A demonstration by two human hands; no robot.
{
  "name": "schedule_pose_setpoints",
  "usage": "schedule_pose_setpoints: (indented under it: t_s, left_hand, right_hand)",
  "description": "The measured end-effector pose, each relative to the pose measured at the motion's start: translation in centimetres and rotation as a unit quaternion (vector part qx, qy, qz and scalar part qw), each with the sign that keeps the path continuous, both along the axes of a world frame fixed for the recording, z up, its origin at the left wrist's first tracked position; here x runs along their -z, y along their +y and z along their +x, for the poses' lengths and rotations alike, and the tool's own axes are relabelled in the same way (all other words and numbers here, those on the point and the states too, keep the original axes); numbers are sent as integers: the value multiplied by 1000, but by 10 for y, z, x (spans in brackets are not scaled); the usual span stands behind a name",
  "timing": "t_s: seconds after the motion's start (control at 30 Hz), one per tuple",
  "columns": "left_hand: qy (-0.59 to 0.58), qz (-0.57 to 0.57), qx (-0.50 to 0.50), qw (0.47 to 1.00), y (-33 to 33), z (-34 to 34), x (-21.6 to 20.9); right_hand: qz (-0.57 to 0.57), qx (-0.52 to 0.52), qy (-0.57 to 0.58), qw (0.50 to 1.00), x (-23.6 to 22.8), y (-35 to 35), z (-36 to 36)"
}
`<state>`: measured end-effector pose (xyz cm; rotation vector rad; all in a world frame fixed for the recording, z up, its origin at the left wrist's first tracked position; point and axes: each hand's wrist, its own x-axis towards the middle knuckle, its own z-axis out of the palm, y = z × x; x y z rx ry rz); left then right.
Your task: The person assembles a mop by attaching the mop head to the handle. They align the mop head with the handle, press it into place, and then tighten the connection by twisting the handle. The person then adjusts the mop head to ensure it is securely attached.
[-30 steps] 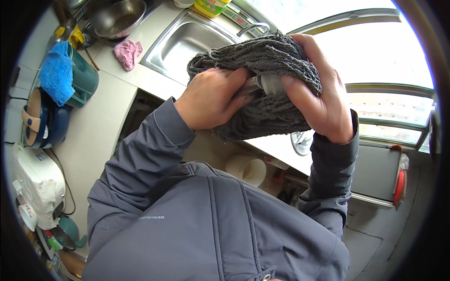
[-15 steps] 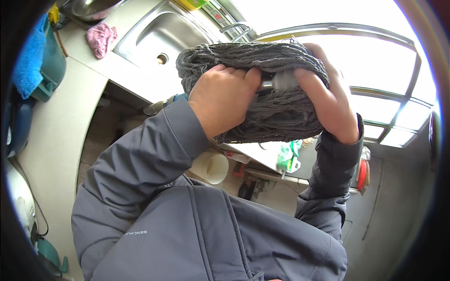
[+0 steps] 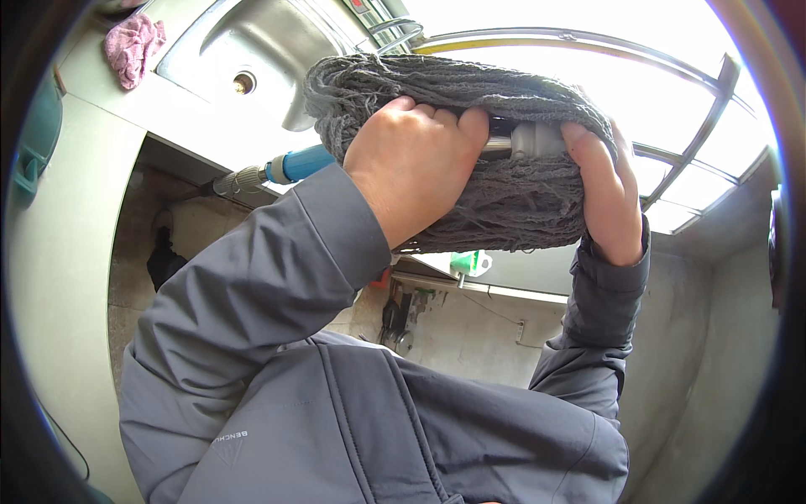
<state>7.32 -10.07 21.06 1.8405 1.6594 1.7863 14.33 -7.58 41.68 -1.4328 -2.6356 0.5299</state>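
Note:
A mop (image 3: 512,206) with long dark grey strands is held up sideways in front of my chest. My left hand (image 3: 417,164) is closed round its metal pole, among the strands. At the mop head's right end my right hand (image 3: 606,189) grips the strands, its thumb beside the grey plastic joint (image 3: 537,140); the fingers behind are mostly hidden. Past my left wrist the blue and grey handle (image 3: 304,163) sticks out to the left, partly covered by my sleeve.
A steel sink (image 3: 273,50) with a drain lies beyond the mop, far left, a pink cloth (image 3: 134,49) beside it. A pale counter (image 3: 63,235) runs down the left, with a teal container (image 3: 38,134) on it. A window frame (image 3: 705,126) stands at the far right.
My view has swung, so the sink and counter sit further left and more of the blue handle shows. Both hands keep their hold on the mop, which looks slightly tilted.

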Motion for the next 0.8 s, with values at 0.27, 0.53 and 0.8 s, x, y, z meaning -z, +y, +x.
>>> schedule_pose_setpoints:
  t_s: [0.27,0.53,0.8]
  left_hand:
    - [0,17,-28,999,-2,-5,-2]
    - [-11,-2,69,998,5,-14,7]
    - [-30,14,43,999,9,2,10]
  right_hand:
    - [21,-79,-53,995,-3,8,-4]
    - [-45,61,-8,997,-2,7,1]
    - [-80,161,26,983,-1,13,2]
